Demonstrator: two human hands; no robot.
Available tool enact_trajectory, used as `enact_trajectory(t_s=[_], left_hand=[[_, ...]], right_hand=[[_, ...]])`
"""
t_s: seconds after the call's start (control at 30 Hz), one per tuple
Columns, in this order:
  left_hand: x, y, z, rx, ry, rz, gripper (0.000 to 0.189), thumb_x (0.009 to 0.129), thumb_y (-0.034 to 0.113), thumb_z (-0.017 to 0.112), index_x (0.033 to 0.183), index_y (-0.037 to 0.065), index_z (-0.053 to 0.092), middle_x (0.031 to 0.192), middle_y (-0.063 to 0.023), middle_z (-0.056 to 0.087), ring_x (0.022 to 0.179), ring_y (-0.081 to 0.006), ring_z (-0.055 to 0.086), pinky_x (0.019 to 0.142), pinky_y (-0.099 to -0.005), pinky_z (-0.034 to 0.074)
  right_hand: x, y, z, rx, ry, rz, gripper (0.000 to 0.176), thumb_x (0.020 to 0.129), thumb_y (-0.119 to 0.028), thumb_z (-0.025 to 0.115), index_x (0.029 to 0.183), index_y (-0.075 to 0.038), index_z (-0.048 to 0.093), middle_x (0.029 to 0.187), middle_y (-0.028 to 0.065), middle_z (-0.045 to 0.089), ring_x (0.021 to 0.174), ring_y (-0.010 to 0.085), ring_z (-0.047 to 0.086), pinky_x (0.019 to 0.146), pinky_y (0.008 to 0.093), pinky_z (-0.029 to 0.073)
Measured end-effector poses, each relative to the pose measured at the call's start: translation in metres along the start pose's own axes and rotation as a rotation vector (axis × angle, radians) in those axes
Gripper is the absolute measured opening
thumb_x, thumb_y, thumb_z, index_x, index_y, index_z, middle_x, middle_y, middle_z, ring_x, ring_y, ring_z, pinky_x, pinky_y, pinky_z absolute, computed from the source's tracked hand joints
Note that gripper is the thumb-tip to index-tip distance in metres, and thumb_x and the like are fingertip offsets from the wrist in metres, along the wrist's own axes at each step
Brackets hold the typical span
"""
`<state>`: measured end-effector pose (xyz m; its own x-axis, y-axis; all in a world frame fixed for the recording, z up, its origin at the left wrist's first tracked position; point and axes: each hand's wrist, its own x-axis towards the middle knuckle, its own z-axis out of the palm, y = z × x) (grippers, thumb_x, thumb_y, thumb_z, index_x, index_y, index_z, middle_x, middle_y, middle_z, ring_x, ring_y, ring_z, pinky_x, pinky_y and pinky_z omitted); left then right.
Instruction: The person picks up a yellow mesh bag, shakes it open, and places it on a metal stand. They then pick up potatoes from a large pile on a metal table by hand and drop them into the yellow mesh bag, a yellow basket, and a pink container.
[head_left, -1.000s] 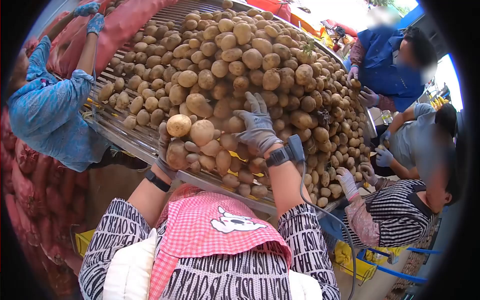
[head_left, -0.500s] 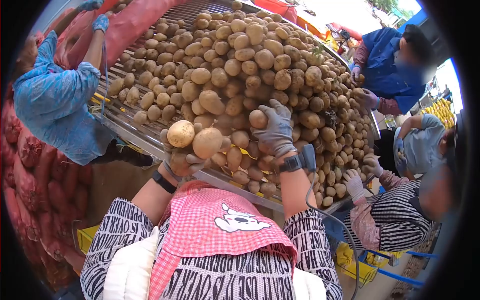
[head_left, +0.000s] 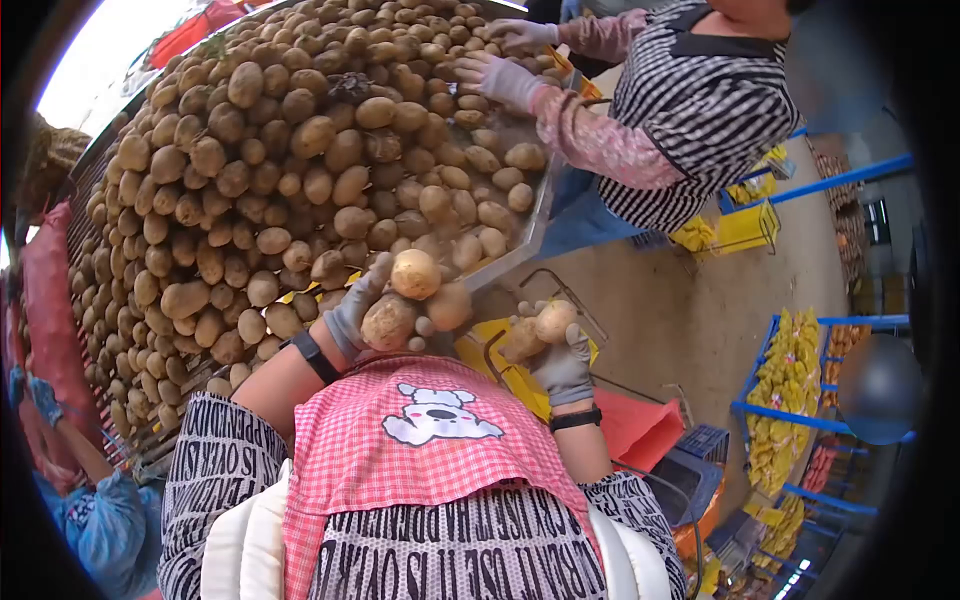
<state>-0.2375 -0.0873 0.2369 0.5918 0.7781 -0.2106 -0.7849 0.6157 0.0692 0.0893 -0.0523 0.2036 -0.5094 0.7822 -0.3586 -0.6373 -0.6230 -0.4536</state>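
Note:
Gathered in my left hand (head_left: 350, 312), which wears a grey glove, are several potatoes: a pale one (head_left: 415, 274) on top, with a brown potato (head_left: 388, 322) and another potato (head_left: 449, 307) below it. The hand is over the near edge of the large potato heap (head_left: 230, 180). My gloved right hand (head_left: 565, 374) is off to the right of the heap. Its fingers are closed around a pale potato (head_left: 556, 321) and a browner potato (head_left: 521, 341). Under this hand, partly hidden, is a yellow container (head_left: 495, 345).
The sorting table's metal rim (head_left: 510, 255) runs beside the heap. A co-worker in a striped top (head_left: 700, 100) reaches onto the potatoes. Red sheeting (head_left: 635, 425) and a dark blue crate (head_left: 690, 465) stand at right, before blue racks (head_left: 820, 420) with yellow bags. Another person (head_left: 115, 520) is at lower left.
My view and body have turned right. My right hand has left the heap and swung right, now holding two potatoes where one showed before. My left hand still holds potatoes.

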Motion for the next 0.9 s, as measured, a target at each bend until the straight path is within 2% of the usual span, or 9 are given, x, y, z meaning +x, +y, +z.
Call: enact_trajectory(t_s=[0.17,0.23,0.3,0.4,0.57,0.63,0.7,0.77,0.9], left_hand=[[0.117,-0.045,0.024,0.228,-0.233,-0.279,0.065,0.092,0.058,0.060,0.129,0.005,0.055,0.101,-0.0153,0.066,0.082,-0.0238,0.068,0.072,-0.0381,0.060],[0.144,-0.065,0.043,0.354,0.091,-0.510,0.058,0.096,0.054,0.057,0.130,0.007,0.056,0.111,-0.0117,0.067,0.096,-0.0240,0.068,0.082,-0.0414,0.058],[0.165,-0.084,0.010,0.619,0.044,-0.564,0.059,0.097,0.051,0.055,0.139,0.008,0.050,0.120,-0.0096,0.064,0.112,-0.0267,0.062,0.091,-0.0423,0.055],[0.146,-0.096,-0.014,0.693,0.264,-0.408,0.052,0.098,0.044,0.057,0.137,0.010,0.053,0.116,-0.0075,0.063,0.097,-0.0214,0.061,0.083,-0.0405,0.054],[0.079,-0.065,-0.052,0.535,0.439,-0.279,0.037,0.102,0.037,0.051,0.119,0.005,0.058,0.108,-0.0098,0.063,0.089,-0.0207,0.062,0.081,-0.0341,0.054],[0.053,-0.063,-0.127,-0.224,-0.266,-0.208,0.034,0.103,0.032,0.049,0.117,0.002,0.058,0.105,-0.0076,0.064,0.089,-0.0183,0.065,0.080,-0.0286,0.055],[0.015,-0.058,-0.074,-0.348,-0.435,-0.164,0.029,0.103,0.029,0.049,0.111,0.003,0.058,0.091,0.0000,0.061,0.080,-0.0112,0.062,0.074,-0.0236,0.053],[-0.045,-0.047,-0.017,0.362,0.472,0.124,0.023,0.102,0.026,0.049,0.105,0.005,0.057,0.083,0.0042,0.056,0.074,-0.0080,0.057,0.072,-0.0230,0.052],[-0.095,-0.054,-0.044,0.335,0.600,0.382,0.030,0.102,0.031,0.052,0.116,0.005,0.058,0.099,-0.0041,0.064,0.090,-0.0133,0.066,0.080,-0.0278,0.056]], right_hand=[[-0.070,0.005,-0.075,-0.044,0.545,-0.102,0.060,0.085,-0.039,0.072,0.133,-0.010,0.053,0.132,0.0118,0.057,0.122,0.0293,0.056,0.098,0.0505,0.051],[-0.077,0.008,-0.103,-0.076,0.717,-0.022,0.053,0.089,-0.037,0.066,0.133,-0.009,0.054,0.133,0.0120,0.056,0.121,0.0281,0.055,0.098,0.0489,0.050],[-0.079,0.018,-0.130,-0.432,0.765,-0.114,0.050,0.093,-0.033,0.064,0.135,-0.011,0.051,0.127,0.0086,0.057,0.117,0.0261,0.056,0.093,0.0451,0.052],[-0.066,0.018,-0.093,-0.086,1.042,-0.169,0.046,0.096,-0.033,0.058,0.136,-0.010,0.050,0.130,0.0089,0.056,0.116,0.0245,0.056,0.095,0.0405,0.051],[-0.039,0.013,-0.065,-0.346,0.817,-0.069,0.039,0.098,-0.030,0.057,0.132,-0.009,0.054,0.127,0.0076,0.058,0.114,0.0210,0.058,0.094,0.0362,0.051],[-0.014,0.017,-0.032,-0.591,0.669,-0.071,0.030,0.100,-0.023,0.055,0.126,-0.009,0.058,0.120,0.0050,0.062,0.108,0.0178,0.061,0.092,0.0342,0.052],[0.014,0.023,0.001,-0.685,0.574,-0.069,0.023,0.101,-0.017,0.055,0.121,-0.008,0.060,0.114,0.0029,0.064,0.101,0.0143,0.063,0.091,0.0320,0.052],[0.046,0.033,0.031,-0.899,0.252,-0.128,0.024,0.098,-0.013,0.060,0.122,-0.007,0.060,0.113,0.0032,0.063,0.101,0.0139,0.062,0.091,0.0306,0.052],[0.120,0.061,0.108,-1.376,-0.235,-0.449,0.026,0.095,-0.007,0.062,0.120,-0.001,0.061,0.114,0.0069,0.064,0.105,0.0171,0.062,0.093,0.0297,0.050]])
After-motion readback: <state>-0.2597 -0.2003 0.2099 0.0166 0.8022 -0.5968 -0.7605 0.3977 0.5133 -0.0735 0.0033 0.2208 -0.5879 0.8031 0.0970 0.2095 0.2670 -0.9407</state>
